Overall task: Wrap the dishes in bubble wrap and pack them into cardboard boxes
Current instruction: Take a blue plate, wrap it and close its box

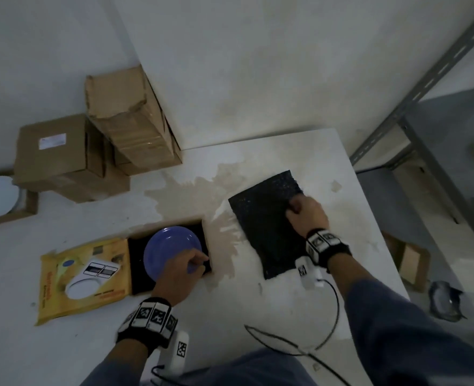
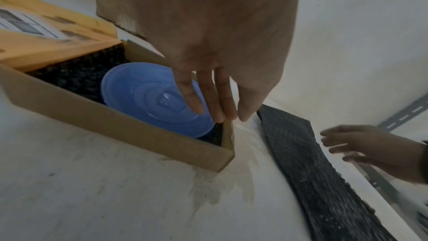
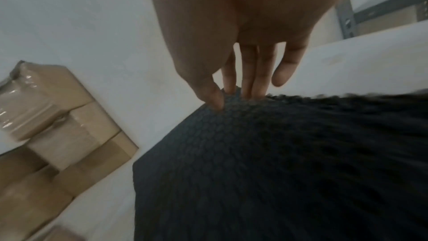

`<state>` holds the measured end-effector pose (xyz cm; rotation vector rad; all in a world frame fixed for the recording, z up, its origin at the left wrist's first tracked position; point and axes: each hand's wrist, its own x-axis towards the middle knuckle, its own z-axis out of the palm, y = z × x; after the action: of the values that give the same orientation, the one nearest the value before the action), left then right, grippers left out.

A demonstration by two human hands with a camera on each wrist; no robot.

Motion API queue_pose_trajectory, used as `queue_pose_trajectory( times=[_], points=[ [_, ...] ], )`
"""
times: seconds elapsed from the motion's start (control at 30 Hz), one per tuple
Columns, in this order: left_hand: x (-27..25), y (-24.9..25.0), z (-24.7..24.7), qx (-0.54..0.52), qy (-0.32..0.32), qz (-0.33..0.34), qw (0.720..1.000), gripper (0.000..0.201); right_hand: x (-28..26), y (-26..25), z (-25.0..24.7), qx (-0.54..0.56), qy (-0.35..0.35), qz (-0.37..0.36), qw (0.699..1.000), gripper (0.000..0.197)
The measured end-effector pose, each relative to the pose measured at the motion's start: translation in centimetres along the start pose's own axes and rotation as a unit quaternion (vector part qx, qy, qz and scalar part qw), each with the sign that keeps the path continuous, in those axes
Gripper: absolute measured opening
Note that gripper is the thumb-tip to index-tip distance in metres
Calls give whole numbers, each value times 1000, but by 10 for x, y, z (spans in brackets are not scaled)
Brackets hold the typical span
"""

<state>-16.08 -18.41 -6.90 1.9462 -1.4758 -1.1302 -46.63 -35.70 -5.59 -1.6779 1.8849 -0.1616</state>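
no legible text, box print blurred

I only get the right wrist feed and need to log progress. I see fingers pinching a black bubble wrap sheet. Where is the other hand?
Observer: The left hand is reaching into an open cardboard box, fingertips on the rim of a blue plate. I cannot tell whether it grips the plate yet.
Operator: Is that plate wrapped?
Observer: No, it is bare and lies on black padding inside the box.
Operator: Is my sheet off the table?
Observer: In the head view the black bubble wrap sheet lies mostly flat on the white table. The right hand pinches it near its far right edge.
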Motion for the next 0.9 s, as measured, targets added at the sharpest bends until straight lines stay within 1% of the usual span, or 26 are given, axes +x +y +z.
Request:
queue_pose_trajectory(
  times=[0.1, 0.17, 0.23, 0.3, 0.4, 0.43, 0.5, 0.6, 0.7, 0.73, 0.77, 0.8, 0.87, 0.9],
  points=[
    [-1, 10, 6, -20, 1, -31, 999, 31, 48, -21, 2, 16, 27, 11, 999, 63],
    [-1, 16, 8, -35, 4, -45, 998, 30, 75, -24, 3, 22, 19, 42, 999, 75],
    [-2, 21, 8, -41, 8, -57, 997, 29, 96, -21, 3, 41, -15, 69, 997, 75],
    [-2, 26, 7, -52, 11, -71, 996, 27, 114, -13, 4, 39, -45, 64, 996, 62],
    [1, 32, 7, -57, 17, -90, 994, 25, 124, -9, 3, 53, -63, -7, 997, 23],
    [4, 35, 6, -56, 21, -85, 995, 26, 122, -11, 1, 78, -66, -35, 994, 19],
    [13, 44, 3, -42, 36, -61, 997, 29, 113, -19, -6, 133, -66, -84, 985, 22],
    [31, 71, -3, 9, 93, 12, 996, 30, 85, -40, -19, 196, -71, -172, 963, 27],
    [53, 110, -12, 11, 138, 76, 987, 55, 49, -68, -36, 232, -112, -249, 934, 27],
    [61, 122, -16, 14, 138, 86, 987, 60, 37, -78, -42, 240, -125, -278, 921, 27],
    [69, 134, -21, 17, 124, 90, 988, 61, 26, -87, -49, 246, -134, -305, 910, 28],
    [76, 140, -25, 26, 103, 83, 991, 56, 18, -95, -53, 254, -140, -324, 900, 28],
    [82, 151, -35, 39, 71, 81, 993, 28, 4, -108, -61, 264, -134, -348, 890, 30],
    [81, 155, -41, 35, 67, 84, 994, 15, 0, -111, -64, 259, -128, -354, 889, 31]
  ],
)
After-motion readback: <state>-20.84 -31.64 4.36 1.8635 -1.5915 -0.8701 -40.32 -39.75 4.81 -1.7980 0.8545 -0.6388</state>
